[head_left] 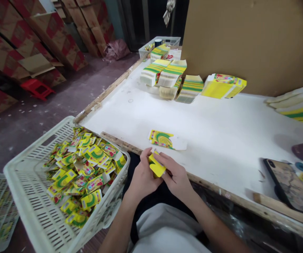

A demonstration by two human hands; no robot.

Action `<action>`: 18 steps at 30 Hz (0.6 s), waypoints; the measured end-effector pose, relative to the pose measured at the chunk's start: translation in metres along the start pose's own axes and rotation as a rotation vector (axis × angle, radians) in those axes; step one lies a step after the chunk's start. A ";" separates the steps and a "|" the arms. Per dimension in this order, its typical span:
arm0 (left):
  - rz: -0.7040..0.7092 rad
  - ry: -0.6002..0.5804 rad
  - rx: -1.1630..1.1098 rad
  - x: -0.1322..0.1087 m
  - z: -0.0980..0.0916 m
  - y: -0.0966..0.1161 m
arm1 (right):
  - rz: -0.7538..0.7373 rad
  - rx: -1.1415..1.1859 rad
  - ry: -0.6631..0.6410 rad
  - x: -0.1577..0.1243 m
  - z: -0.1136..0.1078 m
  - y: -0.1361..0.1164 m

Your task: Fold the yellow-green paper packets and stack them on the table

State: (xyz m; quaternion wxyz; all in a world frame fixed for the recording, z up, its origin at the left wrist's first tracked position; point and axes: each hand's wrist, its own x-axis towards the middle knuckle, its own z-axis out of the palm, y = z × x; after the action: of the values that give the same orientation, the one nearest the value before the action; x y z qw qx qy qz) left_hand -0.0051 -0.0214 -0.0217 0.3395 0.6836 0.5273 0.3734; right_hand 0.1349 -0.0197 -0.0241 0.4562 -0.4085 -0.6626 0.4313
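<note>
Between my hands, just in front of the table's near edge, is a small yellow carton [156, 168]. My left hand [144, 172] closes on its left side, and my right hand [174, 173] grips it from the right with bent fingers. Parts of the carton are hidden behind the fingers. Beyond them on the white table [209, 123] lies a single flat carton [164, 139], printed yellow and green with a white flap to the right. To my left, a white plastic basket [32, 196] holds many small yellow cartons [88, 172] in a loose heap.
Stacks of flat cartons [172, 72] stand at the back beside a larger yellow box [222, 86] and a cardboard panel [246, 42]. A phone [291, 182] lies at the right. A red stool [37, 88] and big boxes [53, 38] are on the left.
</note>
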 end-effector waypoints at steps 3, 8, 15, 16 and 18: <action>-0.006 0.118 0.160 0.000 0.001 -0.002 | 0.024 -0.016 0.153 0.002 -0.003 0.009; 0.011 0.130 0.327 0.003 -0.008 -0.003 | -0.018 -0.140 0.038 0.008 -0.012 0.019; -0.083 0.084 0.285 0.001 -0.013 -0.010 | -0.105 -0.394 -0.198 0.019 -0.030 0.019; -0.075 0.078 0.285 0.002 -0.013 -0.010 | -0.119 -0.402 -0.218 0.021 -0.033 0.018; -0.040 0.085 0.308 0.003 -0.014 -0.009 | -0.143 -0.411 -0.248 0.022 -0.036 0.016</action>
State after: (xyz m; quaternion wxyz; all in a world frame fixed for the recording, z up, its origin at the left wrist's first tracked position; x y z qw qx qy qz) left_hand -0.0205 -0.0157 -0.0219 0.2154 0.7005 0.6057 0.3100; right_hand 0.1660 0.0127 -0.0265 0.3079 -0.3888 -0.8144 0.3012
